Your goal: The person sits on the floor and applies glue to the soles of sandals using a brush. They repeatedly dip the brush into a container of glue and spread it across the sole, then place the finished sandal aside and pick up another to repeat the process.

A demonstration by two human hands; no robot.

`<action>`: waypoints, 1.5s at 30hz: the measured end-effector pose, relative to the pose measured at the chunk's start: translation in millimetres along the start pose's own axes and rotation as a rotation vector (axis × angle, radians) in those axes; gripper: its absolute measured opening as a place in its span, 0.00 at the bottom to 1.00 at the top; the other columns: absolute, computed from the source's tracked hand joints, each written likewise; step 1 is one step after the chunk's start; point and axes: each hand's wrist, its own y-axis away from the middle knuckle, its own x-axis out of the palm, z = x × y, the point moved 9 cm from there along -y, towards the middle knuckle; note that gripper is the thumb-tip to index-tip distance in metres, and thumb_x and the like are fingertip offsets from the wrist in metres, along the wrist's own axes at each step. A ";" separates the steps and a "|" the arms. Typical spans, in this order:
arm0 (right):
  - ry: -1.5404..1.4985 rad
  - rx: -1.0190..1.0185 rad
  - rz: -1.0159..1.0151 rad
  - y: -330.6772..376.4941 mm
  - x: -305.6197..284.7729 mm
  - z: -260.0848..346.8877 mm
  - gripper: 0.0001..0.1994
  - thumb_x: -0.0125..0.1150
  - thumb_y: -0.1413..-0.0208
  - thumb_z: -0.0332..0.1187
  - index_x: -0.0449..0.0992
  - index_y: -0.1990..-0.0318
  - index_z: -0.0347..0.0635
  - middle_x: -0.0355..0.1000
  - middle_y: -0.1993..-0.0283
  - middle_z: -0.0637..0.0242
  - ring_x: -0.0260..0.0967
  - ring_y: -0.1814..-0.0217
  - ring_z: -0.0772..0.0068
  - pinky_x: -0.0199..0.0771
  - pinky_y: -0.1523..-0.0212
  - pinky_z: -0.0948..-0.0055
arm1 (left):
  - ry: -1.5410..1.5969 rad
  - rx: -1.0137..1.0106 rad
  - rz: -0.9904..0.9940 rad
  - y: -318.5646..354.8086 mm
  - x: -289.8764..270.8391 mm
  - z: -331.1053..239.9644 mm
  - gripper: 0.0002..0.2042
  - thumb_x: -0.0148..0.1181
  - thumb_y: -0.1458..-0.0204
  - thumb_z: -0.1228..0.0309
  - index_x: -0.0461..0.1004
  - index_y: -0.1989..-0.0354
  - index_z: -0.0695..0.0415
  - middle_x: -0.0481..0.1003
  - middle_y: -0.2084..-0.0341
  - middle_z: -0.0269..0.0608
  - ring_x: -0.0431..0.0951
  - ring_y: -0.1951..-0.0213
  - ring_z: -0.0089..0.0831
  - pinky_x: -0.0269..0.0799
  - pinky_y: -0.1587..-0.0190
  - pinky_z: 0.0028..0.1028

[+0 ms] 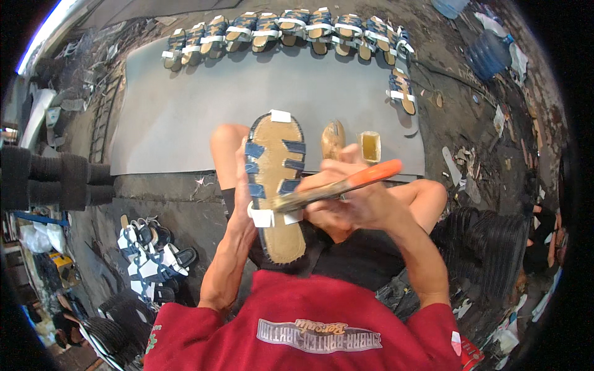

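The left hand curls round a sandal at nine o'clock from centre; the right hand, closed on an orange-handled tool (tip blurred), seemingly works its upper face; next calls for steadiness.

Left hand: gripping; left forearm extended forward. Right hand: gripping, turned inward; right forearm angled toward midline. Knees: two, bent, spread apart.

A grey sheet is covering part of the dark, grimy floor, pale scraps are littering it toward the right, and bright light is glaring at the upper left
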 end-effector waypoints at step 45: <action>-0.304 0.345 -0.493 -7.8 -12.7 -26.2 0.18 0.61 0.32 0.46 0.85 0.55 0.39 0.80 0.62 0.57 0.70 0.58 0.60 0.65 0.47 0.62 | -0.404 0.273 -0.336 14.9 38.2 -7.5 0.33 0.55 0.37 0.43 0.64 0.33 0.56 0.76 0.46 0.45 0.82 0.52 0.34 0.85 0.54 0.35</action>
